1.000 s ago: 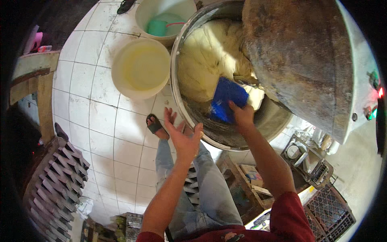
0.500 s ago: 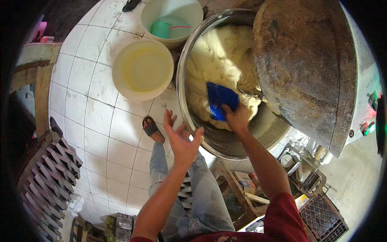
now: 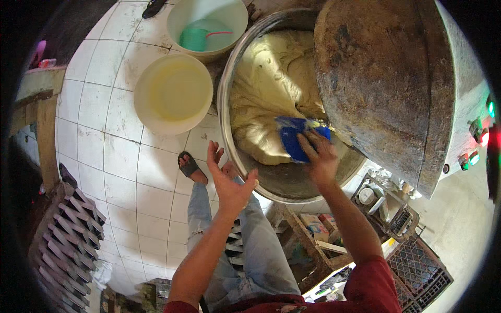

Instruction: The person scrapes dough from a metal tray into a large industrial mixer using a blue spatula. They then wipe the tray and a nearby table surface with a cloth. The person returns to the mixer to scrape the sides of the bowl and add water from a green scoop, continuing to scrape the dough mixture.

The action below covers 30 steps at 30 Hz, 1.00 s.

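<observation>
My right hand grips a flat blue dough scraper inside a large steel mixing bowl. The scraper lies against the edge of a big mass of pale dough, near where the mixer head covers the bowl. Smears of dough stick to its upper edge. Outside the bowl's near left rim, my left hand is held up with its fingers apart and nothing in it. Part of the dough is hidden beneath the mixer head.
The worn brown mixer head overhangs the bowl's right side. Left of the bowl stand a cream tub with yellowish residue and a white bucket holding a green container. A wooden crate and a dark plastic crate are at lower right.
My right hand has moved the scraper a little rightward and turned it, with the fingers now spread over its face. The dough's surface has shifted. The whole view has slid slightly left.
</observation>
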Available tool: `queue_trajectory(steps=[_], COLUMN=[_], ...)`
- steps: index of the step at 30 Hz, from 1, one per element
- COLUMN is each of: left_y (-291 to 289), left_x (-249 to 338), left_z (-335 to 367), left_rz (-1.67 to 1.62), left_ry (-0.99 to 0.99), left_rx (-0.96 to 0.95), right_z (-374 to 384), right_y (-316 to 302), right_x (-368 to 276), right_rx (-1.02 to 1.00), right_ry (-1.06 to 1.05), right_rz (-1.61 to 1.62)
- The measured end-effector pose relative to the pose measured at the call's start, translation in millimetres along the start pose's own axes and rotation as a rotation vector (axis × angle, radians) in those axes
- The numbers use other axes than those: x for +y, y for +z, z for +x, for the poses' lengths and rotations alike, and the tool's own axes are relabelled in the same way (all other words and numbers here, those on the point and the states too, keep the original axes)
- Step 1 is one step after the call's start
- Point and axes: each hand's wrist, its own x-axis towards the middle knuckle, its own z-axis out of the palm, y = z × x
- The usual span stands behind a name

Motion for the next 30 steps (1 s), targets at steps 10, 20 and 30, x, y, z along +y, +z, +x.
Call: queue_trajectory(steps=[10, 20, 30], left_y=[0.5, -5.9, -12.3], left_x=[-19.8, -3.1, 20.1], left_z=[-18.4, 15.9, 19.0], left_rz=[-0.194, -0.046, -0.06], left_ry=[-0.141, -0.01, -0.053], left_rx=[-0.107, 0.035, 0.008], right_z=[29.9, 36.7, -54.2], right_y=[-12.5, 75.3, 1.0], right_x=[-70.5, -35.9, 5.1], right_rx=[0.046, 0.245, -0.036], right_ry=[0.394, 0.72, 0.707], right_rz=[0.832, 0.573, 0.236])
